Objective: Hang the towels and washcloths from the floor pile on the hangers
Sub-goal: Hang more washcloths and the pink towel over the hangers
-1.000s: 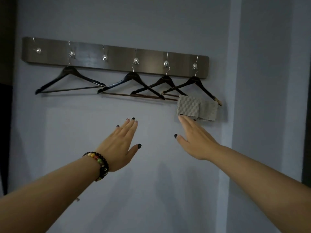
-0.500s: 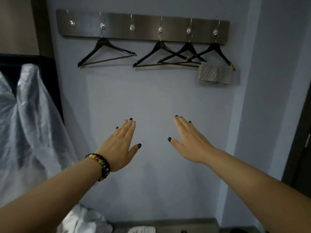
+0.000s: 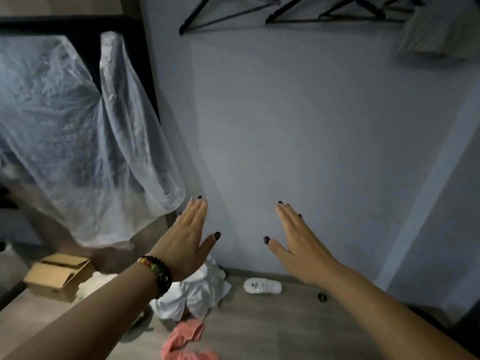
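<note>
Both hands reach forward, flat and empty. The left hand [image 3: 185, 240] has its fingers [image 3: 197, 211] straight and pressed side by side, thumb angled out, with a band of round, many-coloured beads [image 3: 155, 271] at the wrist. The right hand [image 3: 301, 245] mirrors it, fingers straight and close together, thumb spread; neither holds anything.

Below them, on the wood-grain floor [image 3: 272, 323] where it meets the wall, lies the pile: a crumpled white towel [image 3: 192, 292] in soft, bunched folds, partly hidden by the left wrist, and nearer the lower edge of the view a rumpled salmon-pink cloth [image 3: 185, 339]. Just to the right of the white towel, against the wall's foot, lies a small white oblong object [image 3: 262, 285], and further right a small dark round item [image 3: 322, 297], too small to identify.

High on the smooth grey wall [image 3: 311, 126] hang dark, thin triangular hangers [image 3: 228, 14], cut off by the top edge. On the rightmost of them hangs a ribbed grey washcloth [image 3: 428, 35], blurred.

At left, a sheet of crinkled clear plastic [image 3: 78, 131] drapes over a dark frame. Beneath it on the floor sits an open brown cardboard box [image 3: 55, 276].
</note>
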